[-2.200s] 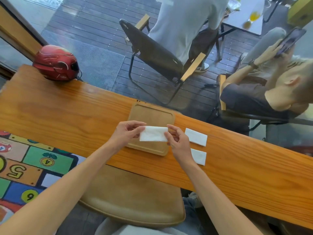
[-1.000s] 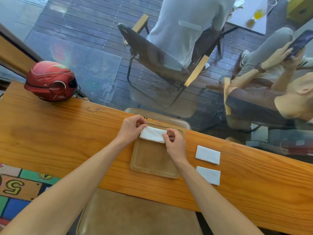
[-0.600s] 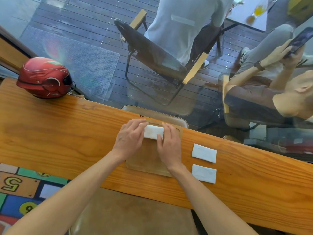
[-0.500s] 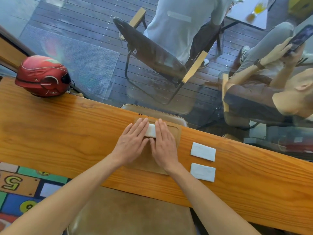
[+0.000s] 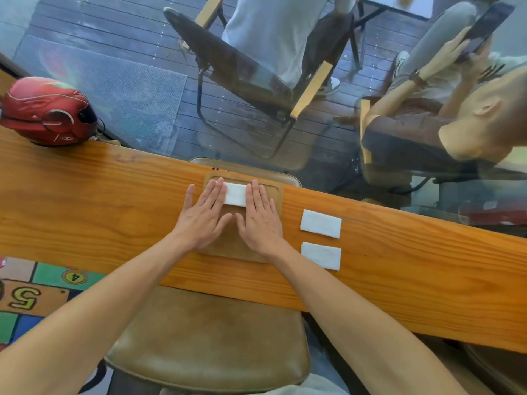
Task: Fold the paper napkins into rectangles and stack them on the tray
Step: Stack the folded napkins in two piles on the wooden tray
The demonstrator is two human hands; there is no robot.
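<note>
Hands flat, palms down, fingers straight, left hand (image 5: 206, 216) and right hand (image 5: 260, 215) pressing folded napkin (image 5: 235, 194) ends, napkin long axis left-right, on tray (image 5: 281, 195) far end, desk (image 5: 85, 201) beneath.

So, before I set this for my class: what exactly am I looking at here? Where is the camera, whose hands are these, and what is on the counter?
There is no machine. A person wears the camera on their head, so it looks down at their own arms. The left hand and right hand lie flat, fingers straight, pressing the ends of a folded white napkin on a wooden tray. Nothing is gripped. The tray sits on a long wooden counter. Two more folded napkins lie on the counter beside the right hand. A red helmet rests at the far left.
</note>
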